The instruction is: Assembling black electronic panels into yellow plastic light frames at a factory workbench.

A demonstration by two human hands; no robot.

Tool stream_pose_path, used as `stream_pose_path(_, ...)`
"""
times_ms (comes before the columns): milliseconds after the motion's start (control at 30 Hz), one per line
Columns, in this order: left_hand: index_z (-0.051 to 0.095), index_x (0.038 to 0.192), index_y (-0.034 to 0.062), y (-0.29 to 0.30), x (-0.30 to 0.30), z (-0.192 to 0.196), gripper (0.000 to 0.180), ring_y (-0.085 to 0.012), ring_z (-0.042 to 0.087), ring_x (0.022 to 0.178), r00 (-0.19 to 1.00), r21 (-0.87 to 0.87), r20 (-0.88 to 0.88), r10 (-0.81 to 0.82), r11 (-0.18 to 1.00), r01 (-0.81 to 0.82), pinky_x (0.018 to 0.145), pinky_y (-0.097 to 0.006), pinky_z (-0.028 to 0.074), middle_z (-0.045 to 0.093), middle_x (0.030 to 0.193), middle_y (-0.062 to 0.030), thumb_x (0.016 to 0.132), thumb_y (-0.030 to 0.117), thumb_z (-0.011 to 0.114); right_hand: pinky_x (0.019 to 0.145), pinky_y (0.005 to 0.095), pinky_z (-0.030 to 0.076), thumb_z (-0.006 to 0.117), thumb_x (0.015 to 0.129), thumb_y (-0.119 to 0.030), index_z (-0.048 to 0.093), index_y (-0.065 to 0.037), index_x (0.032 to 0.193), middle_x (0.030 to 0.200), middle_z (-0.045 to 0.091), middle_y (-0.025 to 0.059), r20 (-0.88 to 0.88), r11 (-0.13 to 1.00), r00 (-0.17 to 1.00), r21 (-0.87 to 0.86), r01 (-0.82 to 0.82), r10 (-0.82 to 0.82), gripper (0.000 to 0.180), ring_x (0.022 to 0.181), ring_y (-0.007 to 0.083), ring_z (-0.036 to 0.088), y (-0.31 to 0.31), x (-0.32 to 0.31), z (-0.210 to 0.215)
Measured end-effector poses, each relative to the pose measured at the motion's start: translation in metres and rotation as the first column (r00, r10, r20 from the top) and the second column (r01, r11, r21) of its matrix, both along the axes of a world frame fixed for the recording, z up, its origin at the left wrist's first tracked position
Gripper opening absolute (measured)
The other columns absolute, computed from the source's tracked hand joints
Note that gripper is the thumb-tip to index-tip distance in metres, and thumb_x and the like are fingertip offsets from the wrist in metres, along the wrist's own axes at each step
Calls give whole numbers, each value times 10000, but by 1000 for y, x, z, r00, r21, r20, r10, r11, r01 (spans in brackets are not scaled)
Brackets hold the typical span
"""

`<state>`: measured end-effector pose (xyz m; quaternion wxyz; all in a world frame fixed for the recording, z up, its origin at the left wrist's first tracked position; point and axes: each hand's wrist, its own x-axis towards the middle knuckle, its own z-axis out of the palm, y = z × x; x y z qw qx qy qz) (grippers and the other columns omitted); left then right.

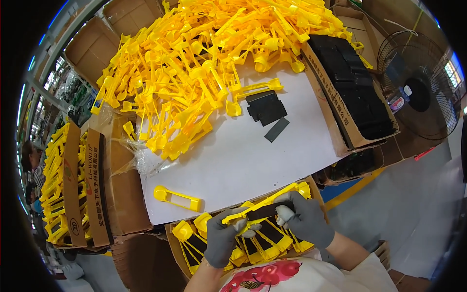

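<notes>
My left hand (221,237), in a grey glove, is closed on one end of a yellow plastic frame (235,216). A flat black piece (265,211) lies along that frame, and my right hand (311,221), gloved too, grips its other end. Both hands are over an open carton of yellow frames fitted with black pieces (275,232). On the white tabletop (233,173), left of my hands, rests a single yellow frame (178,198) with an open middle. Farther off are a small stack of black pieces (266,107) and one loose black strip (277,130).
A large heap of yellow frames (194,63) covers the table's far side. At the right stands a carton packed with black pieces (352,87), beside a fan (418,87). A carton of yellow frames (56,185) is at the left. Clear plastic film (146,163) hangs at the table's left edge.
</notes>
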<state>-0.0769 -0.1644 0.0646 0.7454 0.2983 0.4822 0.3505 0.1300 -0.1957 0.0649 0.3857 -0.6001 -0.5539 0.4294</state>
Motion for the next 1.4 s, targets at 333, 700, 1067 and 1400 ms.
stream_pose_path(333,602,1155,-85,-3,-11,2,328,-249,690,861,996,65,-31,88,994,-86,726,-321,589,673,1015,-196,847,21,567,561,205,495,547,922,-37,584,27,1062,721,649,39,-77,999,997,-36,-9,6,159,602,60,601,-11,13,28)
stream_pose_path(700,633,1140,-67,-16,-4,-2,277,-232,689,805,999,-67,34,-17,998,20,706,-338,606,679,970,-171,866,-34,605,540,331,506,658,879,-169,607,-84,1002,694,659,106,170,999,984,-13,-44,46,158,585,255,657,-11,10,11)
stream_pose_path(1067,664,1076,-80,-19,-9,6,236,-137,657,692,941,36,-184,-284,955,295,654,-241,542,695,852,-115,843,-42,668,481,292,429,752,789,-389,619,-139,1057,624,550,-8,540,939,810,343,35,-227,390,511,172,551,-41,24,7)
stream_pose_path(1400,606,998,-7,-6,47,3,272,-131,655,713,762,272,-451,-465,742,613,625,-261,532,679,851,-100,771,27,753,495,312,490,763,782,-369,676,-125,904,675,654,53,534,988,831,79,133,-155,287,523,206,632,-125,34,-36)
